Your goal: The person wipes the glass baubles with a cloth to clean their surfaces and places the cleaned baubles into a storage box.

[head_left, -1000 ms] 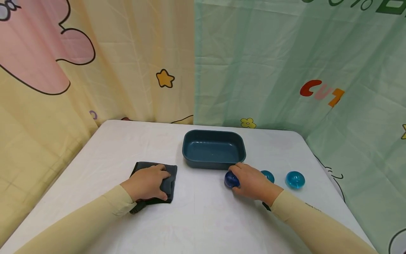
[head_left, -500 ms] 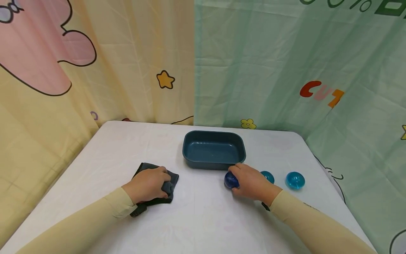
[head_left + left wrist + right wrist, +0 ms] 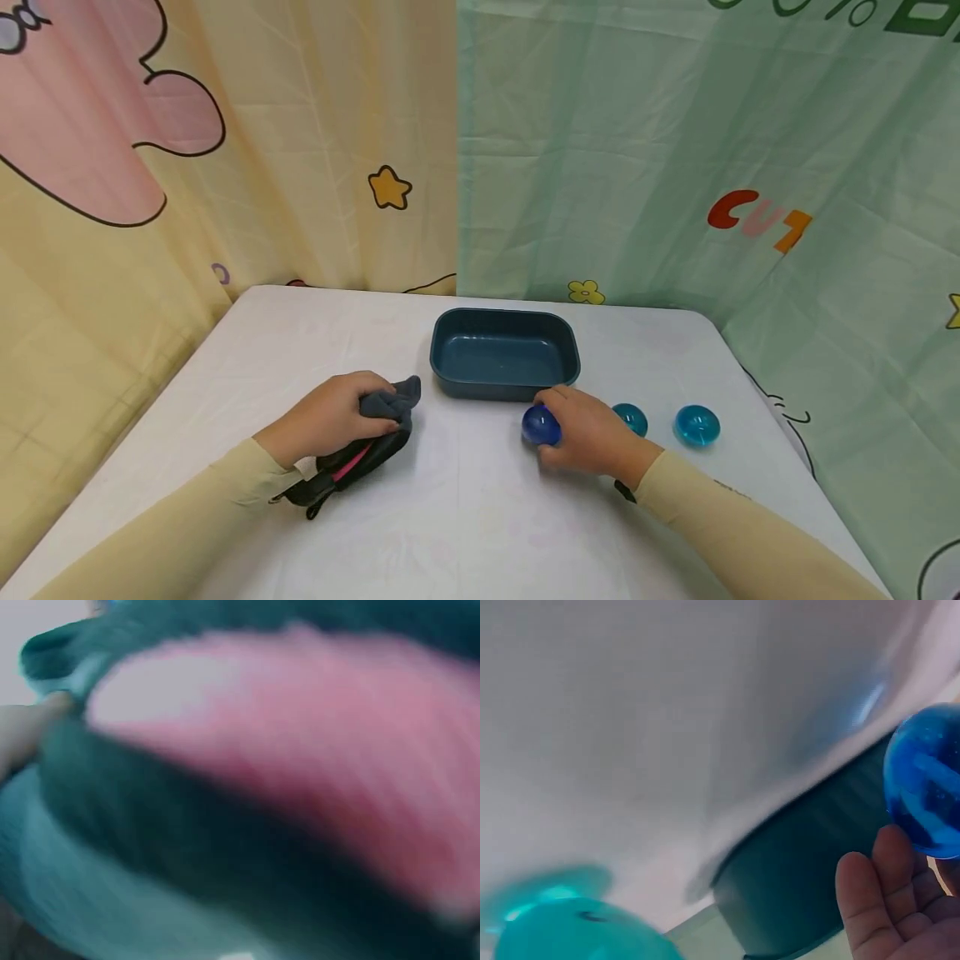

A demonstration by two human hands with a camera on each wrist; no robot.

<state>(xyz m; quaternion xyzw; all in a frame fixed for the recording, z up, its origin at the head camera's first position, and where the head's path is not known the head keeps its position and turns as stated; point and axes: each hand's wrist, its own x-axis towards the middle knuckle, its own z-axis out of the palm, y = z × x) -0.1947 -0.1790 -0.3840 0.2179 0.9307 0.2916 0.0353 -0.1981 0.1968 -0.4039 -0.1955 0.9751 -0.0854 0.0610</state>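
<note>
My left hand (image 3: 335, 414) grips a dark grey cloth (image 3: 390, 408) by its bunched upper part, and a pink strip shows in a fold below. In the left wrist view the blurred cloth (image 3: 135, 832) fills most of the picture, its pink inside (image 3: 300, 720) exposed. With thumb and fingers my right hand (image 3: 588, 433) holds a clear blue ball (image 3: 541, 426) just in front of the dark teal tray. The ball (image 3: 930, 780) shows at the right edge of the right wrist view, beside the fingertips (image 3: 859, 881).
The rectangular teal tray (image 3: 506, 390) stands behind the hands with nothing in it. Two turquoise balls lie to the right: one (image 3: 632, 417) partly behind the right hand, the other (image 3: 697, 426) farther out. A white cloth (image 3: 480, 517) covers the table; printed curtains (image 3: 600, 150) hang behind.
The left hand has bunched the flat cloth and raised it, turning its pink part into view. The blue ball has shifted slightly left in the right hand.
</note>
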